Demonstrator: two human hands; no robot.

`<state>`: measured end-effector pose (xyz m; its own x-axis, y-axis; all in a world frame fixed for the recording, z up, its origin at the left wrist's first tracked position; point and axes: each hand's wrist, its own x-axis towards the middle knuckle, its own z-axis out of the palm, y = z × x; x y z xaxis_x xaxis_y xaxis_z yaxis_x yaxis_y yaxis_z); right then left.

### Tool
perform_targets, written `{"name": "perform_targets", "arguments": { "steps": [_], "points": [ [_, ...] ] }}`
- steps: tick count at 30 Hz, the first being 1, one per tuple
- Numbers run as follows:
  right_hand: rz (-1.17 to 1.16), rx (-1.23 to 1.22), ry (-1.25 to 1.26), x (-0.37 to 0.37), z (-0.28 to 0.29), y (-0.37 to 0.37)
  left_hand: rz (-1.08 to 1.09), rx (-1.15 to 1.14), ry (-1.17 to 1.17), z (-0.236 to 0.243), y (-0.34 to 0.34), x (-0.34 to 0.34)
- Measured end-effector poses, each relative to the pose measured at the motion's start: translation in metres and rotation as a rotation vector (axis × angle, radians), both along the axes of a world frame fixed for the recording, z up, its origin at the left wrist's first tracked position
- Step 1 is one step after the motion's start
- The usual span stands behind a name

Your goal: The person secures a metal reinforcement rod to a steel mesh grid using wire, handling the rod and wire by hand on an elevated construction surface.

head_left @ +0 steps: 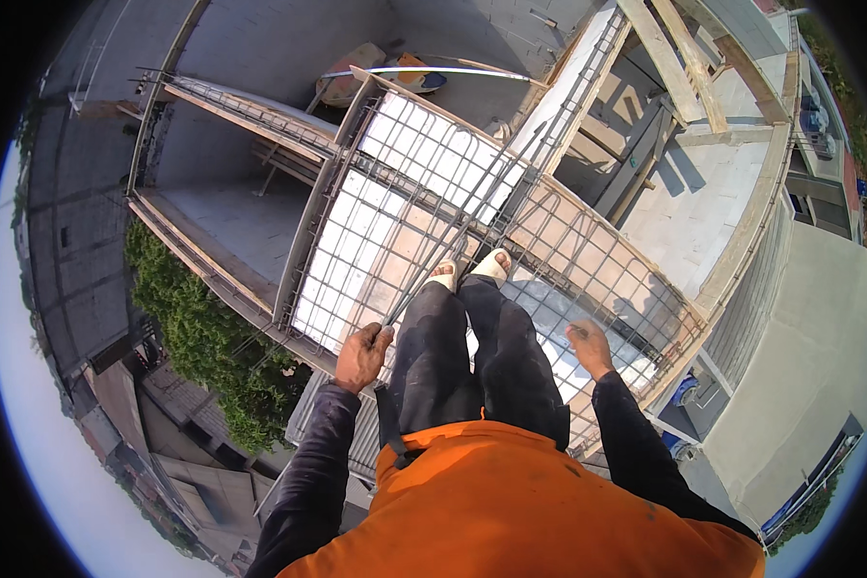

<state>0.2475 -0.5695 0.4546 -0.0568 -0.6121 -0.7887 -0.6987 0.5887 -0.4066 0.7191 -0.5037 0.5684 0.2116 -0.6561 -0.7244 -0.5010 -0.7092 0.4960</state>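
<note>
My left hand [362, 356], at the left of my legs, is closed on the lower end of long thin steel rods [424, 279], which run diagonally up over the steel mesh [335, 246]. The mesh covers white and tan panels. My right hand [590, 349], right of my legs, has its fingers curled over the mesh; what they hold, if anything, I cannot make out. My feet, in pale sandals [491, 265], stand on the mesh near its middle.
Board-edged openings [217, 241] drop away at left and top, with a long pale strip [433, 71] across the top one. Timber beams [667, 58] cross the upper right. Beyond the slab edge are green trees [193, 328] and a lower pale roof [790, 366].
</note>
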Motion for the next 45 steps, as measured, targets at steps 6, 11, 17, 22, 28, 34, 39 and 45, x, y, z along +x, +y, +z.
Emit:
{"name": "perform_targets", "arguments": {
  "steps": [6,11,17,22,28,34,39,45],
  "points": [
    [0.465,-0.446,-0.002,0.098,0.06,-0.049,0.031,-0.029,0.028,0.011,0.047,-0.035],
    [1.044,-0.618,-0.15,0.187,0.09,-0.055,0.059,-0.086,-0.028,0.019,0.093,-0.05],
    [1.548,-0.226,-0.293,0.241,0.094,-0.024,-0.05,-0.07,-0.051,0.031,0.151,-0.043],
    [1.56,-0.012,-0.38,0.254,0.094,0.006,-0.048,-0.071,0.003,0.036,0.197,-0.029],
    [1.502,-0.09,-0.431,0.265,0.109,0.036,0.019,-0.074,0.113,0.027,0.232,-0.017],
    [1.583,-0.052,-0.257,0.294,0.138,0.042,0.178,-0.111,0.29,0.01,0.252,-0.017],
    [1.757,0.011,-0.294,0.309,0.154,0.031,0.23,-0.16,0.252,0.008,0.258,-0.04],
    [1.915,0.098,-0.285,0.319,0.155,-0.002,0.398,-0.183,0.078,0.008,0.243,-0.085]
  ]
}}
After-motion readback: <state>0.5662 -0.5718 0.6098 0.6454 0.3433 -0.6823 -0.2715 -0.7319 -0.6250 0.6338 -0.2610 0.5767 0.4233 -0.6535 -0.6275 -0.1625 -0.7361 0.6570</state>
